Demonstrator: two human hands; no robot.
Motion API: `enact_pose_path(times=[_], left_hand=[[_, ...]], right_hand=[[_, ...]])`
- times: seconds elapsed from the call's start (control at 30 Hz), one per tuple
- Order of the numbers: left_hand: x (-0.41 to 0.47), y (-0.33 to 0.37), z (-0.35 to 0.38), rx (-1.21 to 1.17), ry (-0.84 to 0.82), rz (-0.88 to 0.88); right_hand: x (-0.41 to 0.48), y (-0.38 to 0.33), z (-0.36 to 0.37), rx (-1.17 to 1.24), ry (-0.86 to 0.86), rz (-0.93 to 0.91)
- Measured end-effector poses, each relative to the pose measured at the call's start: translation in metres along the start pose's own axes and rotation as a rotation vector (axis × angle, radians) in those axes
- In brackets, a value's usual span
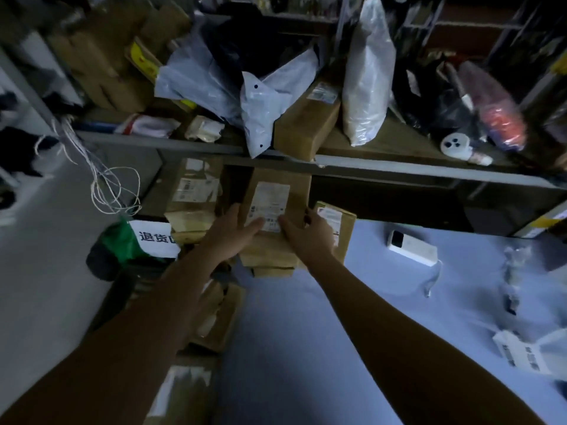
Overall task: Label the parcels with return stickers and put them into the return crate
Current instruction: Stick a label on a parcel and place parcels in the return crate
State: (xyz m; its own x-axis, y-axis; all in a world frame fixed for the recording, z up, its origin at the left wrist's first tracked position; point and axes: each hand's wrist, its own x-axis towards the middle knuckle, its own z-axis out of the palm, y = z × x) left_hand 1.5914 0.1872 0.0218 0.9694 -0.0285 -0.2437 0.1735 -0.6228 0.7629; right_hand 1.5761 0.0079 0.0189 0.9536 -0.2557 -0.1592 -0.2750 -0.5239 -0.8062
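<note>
Head view: a cardboard parcel (299, 191) is seen lying on top of a stack of parcels (271, 271) at the far left edge of the table (306, 332), its long axis running away from the person toward the shelf (399, 171). Both hands are laid on its top face and neither is clamped round it. The left hand (233, 233) is spread with straight fingers across the lower part of the white label (271, 197). The right hand (308, 236) is pressed flat opposite, so that the fingertips almost meet. Whether anything is pinned beneath them cannot be told. The return crate (104, 259), marked by a white sign (153, 237), is judged to lie left of the parcel, so the left hand is the nearer one and a leftward carry is called for
</note>
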Motion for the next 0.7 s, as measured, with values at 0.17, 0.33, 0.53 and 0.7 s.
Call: enact_pose_path(times=[0.17,0.33,0.53,0.7], left_hand=[[-0.013,0.014,0.02,0.0,0.123,-0.012],[-0.043,0.033,0.045,0.01,0.166,0.058],[-0.096,0.072,0.096,-0.017,0.195,0.247],[-0.142,0.084,0.169,-0.162,0.077,0.317]], right_hand=[[0.01,0.014,-0.023,0.059,-0.098,-0.033],[-0.003,0.028,-0.048,0.127,-0.093,-0.037],[-0.057,0.068,-0.107,0.281,0.002,-0.018],[-0.096,0.127,-0.167,0.258,0.041,0.015]])
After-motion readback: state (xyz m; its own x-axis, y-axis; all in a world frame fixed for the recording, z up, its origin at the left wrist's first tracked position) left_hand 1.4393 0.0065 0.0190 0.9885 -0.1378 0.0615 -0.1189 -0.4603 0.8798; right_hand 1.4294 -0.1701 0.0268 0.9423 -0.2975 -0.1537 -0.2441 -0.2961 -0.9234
